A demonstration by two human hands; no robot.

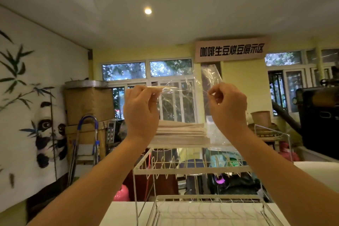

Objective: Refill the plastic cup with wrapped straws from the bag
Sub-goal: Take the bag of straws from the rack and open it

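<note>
I hold a clear plastic bag (183, 93) up in front of me at chest height. My left hand (140, 110) pinches its top edge on the left. My right hand (227, 104) pinches the top edge on the right, and the film stretches between them. A bundle of pale wrapped straws (180, 133) lies across the bottom of the bag. The plastic cup is not in view.
A white wire rack (192, 169) stands on the white counter (121, 213) just below my hands. Behind it are cardboard boxes (88, 104), a folded ladder (88, 145), a paper cup (260, 118) and a dark machine (319, 119) at the right.
</note>
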